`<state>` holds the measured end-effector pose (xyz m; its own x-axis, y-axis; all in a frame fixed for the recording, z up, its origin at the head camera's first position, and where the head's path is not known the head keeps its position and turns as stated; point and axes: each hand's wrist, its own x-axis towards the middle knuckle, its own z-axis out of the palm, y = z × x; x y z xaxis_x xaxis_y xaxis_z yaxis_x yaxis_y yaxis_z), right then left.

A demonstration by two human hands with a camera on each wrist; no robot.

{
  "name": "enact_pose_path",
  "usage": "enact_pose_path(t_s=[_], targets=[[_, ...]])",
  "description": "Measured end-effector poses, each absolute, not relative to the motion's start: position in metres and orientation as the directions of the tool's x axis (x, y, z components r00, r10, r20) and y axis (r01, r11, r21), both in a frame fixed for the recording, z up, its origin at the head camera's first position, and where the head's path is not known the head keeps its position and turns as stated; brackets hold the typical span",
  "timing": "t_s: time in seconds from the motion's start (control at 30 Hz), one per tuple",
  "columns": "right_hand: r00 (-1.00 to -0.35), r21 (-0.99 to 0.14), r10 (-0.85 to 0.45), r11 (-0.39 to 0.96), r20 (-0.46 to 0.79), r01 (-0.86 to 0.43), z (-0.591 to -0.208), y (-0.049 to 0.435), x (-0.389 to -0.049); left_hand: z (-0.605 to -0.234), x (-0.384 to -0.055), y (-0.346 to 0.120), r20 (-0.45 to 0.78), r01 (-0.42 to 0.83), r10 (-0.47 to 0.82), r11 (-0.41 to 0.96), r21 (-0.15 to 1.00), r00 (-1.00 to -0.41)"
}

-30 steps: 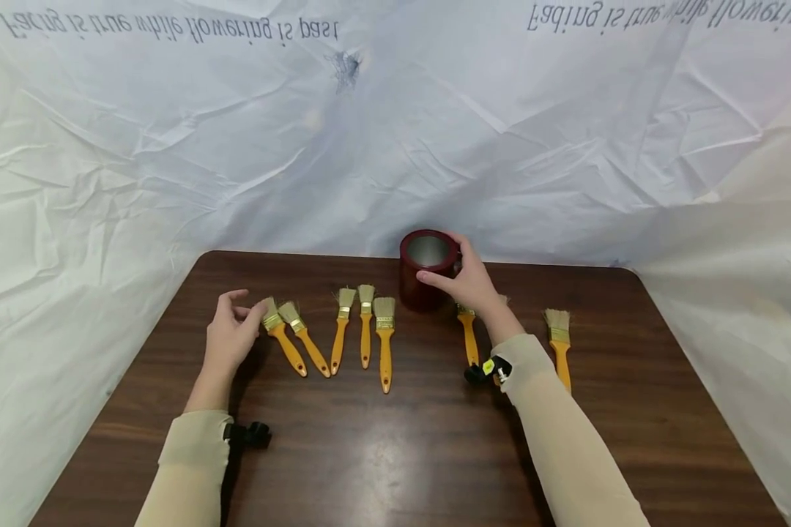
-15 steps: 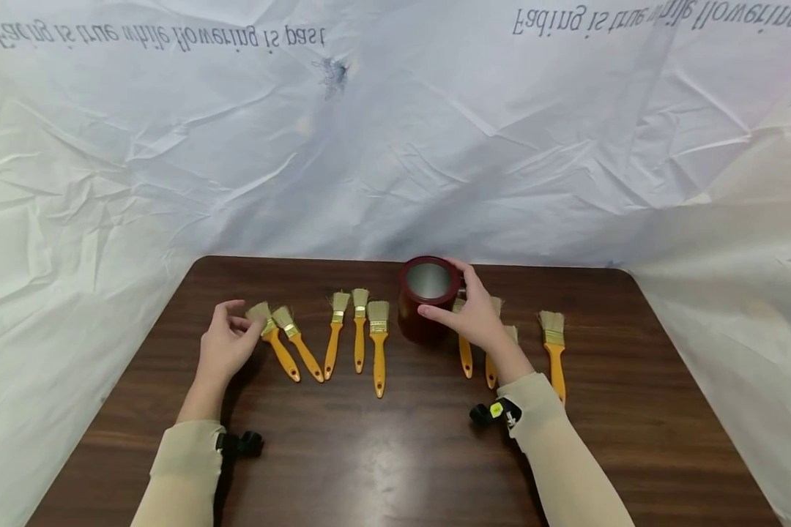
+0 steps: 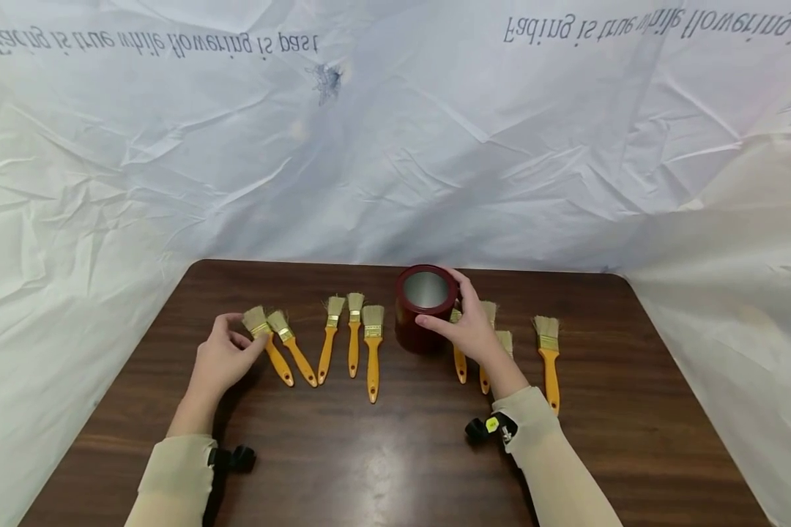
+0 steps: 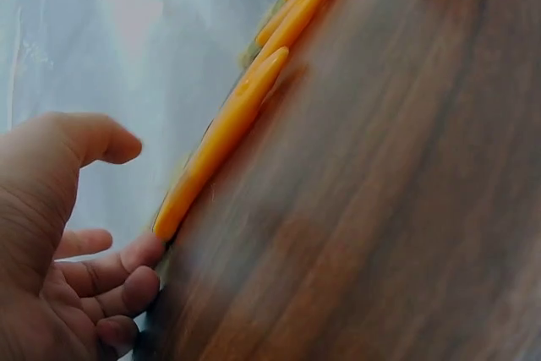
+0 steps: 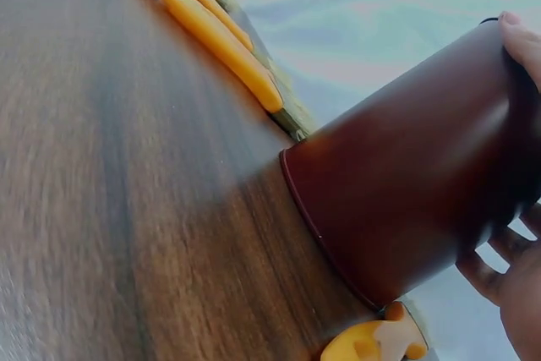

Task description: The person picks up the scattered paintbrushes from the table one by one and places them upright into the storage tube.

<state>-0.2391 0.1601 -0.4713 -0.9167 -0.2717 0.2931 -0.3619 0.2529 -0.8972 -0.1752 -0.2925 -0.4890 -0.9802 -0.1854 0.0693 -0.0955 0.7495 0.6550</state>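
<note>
My right hand point(image 3: 472, 328) grips the side of an upright dark red cup point(image 3: 414, 331), thumb in front and fingers behind. The right wrist view shows the tall smooth wall of the cup point(image 5: 406, 166), its base on the table. My left hand point(image 3: 223, 357) is at the leftmost paintbrush point(image 3: 278, 363), with thumb and forefinger on either side of its bristle end. In the left wrist view the thumb stands apart from the fingers, and fingertips point(image 4: 145, 249) are right at that brush's orange handle point(image 4: 221, 141). Another paintbrush point(image 3: 301, 361) lies close beside it.
Between the left hand and the cup lie more orange-handled paintbrushes, among them a wide one point(image 3: 373, 359). Others point(image 3: 460, 364) are partly covered by the right hand, and one brush point(image 3: 548, 366) lies further right. A white printed cloth point(image 3: 343, 168) hangs behind the brown table point(image 3: 343, 454).
My right hand has drawn the cup nearer to me, beside the brushes. The left hand has come slightly nearer to me along the leftmost brush. The head view has shifted a little.
</note>
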Motion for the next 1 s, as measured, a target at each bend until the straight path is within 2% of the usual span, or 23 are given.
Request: enact_pose_path(t_s=[0.27,0.43,0.67,1.0], targets=[[-0.919,-0.901,-0.271,0.252,0.285,-0.354,-0.472,0.155,-0.242,-0.490,-0.177,-0.286,0.028,-0.096,-0.141,0.794,0.601,-0.990],[-0.925,-0.902,-0.261,0.263,0.276,-0.344,-0.472,0.158,-0.242,-0.493,-0.183,-0.282,0.068,-0.060,-0.128,0.789,0.612,-0.989],[-0.928,-0.904,-0.262,0.267,0.267,-0.335,-0.471,0.157,-0.241,-0.496,-0.191,-0.287,0.163,-0.053,-0.178,0.816,0.576,-0.970],[-0.921,-0.905,-0.281,0.252,0.270,-0.342,-0.472,0.156,-0.239,-0.494,-0.190,-0.293,0.175,-0.070,-0.190,0.844,0.532,-0.966]])
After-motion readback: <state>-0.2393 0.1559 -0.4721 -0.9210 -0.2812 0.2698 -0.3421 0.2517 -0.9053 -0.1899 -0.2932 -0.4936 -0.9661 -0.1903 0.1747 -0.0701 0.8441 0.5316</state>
